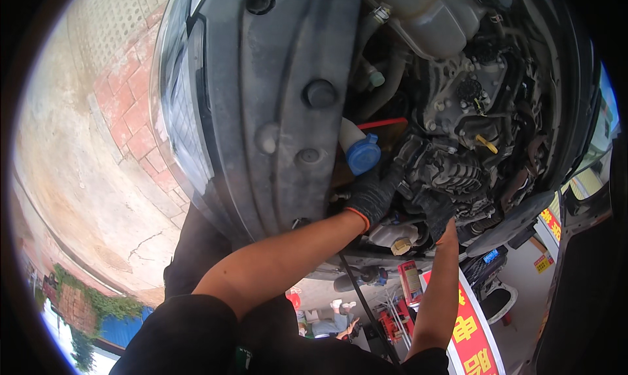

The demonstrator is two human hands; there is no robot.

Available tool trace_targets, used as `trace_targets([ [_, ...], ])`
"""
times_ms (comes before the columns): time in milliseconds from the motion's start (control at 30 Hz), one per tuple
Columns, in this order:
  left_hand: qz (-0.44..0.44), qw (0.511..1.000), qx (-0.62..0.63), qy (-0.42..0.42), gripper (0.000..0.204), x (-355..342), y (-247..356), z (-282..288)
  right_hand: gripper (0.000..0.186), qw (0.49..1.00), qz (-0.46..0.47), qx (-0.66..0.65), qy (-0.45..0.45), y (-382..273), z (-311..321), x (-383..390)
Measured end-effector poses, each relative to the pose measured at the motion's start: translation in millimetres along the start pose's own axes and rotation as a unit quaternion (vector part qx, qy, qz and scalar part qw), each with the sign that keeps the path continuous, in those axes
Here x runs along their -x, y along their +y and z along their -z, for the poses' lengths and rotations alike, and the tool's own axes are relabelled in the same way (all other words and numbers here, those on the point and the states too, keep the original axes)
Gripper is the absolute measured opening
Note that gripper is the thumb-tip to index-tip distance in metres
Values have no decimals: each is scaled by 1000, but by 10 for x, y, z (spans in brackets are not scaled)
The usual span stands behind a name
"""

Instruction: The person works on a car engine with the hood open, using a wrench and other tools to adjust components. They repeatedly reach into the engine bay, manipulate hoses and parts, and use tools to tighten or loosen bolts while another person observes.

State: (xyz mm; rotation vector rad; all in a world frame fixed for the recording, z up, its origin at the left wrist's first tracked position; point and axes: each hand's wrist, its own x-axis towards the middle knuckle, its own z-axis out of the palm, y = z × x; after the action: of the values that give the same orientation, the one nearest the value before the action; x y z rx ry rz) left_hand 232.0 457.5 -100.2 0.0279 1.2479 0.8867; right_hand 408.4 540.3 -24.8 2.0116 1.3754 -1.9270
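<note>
Bright pavement (72, 166), dim engine (461, 172) (edges bowed)

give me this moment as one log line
left hand: gloved, near blue cap | right hand: gloved, at engine parts | grips: unclear | yellowish cap: on pale reservoir

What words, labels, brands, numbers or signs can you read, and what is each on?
Locations only; I don't transcribe wording.
Long, white-edged red sign: large yellow characters.
Small blue rectangular plate: characters too small.
Red box-shaped container: print too small.
Small yellow sign: too blurred.
Short red panel, far right: yellow characters, too small.
</note>
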Motion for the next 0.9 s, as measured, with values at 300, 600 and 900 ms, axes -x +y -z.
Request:
trace_targets([
  [300, -20, 999, -30, 12, 59, 12, 5, -1, 31, 999, -49, 17, -1, -108, 12, 19],
  [600, -13, 999, -35, 15, 61, -43, -85, -47, 33, 964, 100, 242, -36, 84, 131, 2],
  [900, -25, 999, -25, 7, 58, -2, -27, -14, 58, 993, -11, 116, -30, 184, 258, -7],
])
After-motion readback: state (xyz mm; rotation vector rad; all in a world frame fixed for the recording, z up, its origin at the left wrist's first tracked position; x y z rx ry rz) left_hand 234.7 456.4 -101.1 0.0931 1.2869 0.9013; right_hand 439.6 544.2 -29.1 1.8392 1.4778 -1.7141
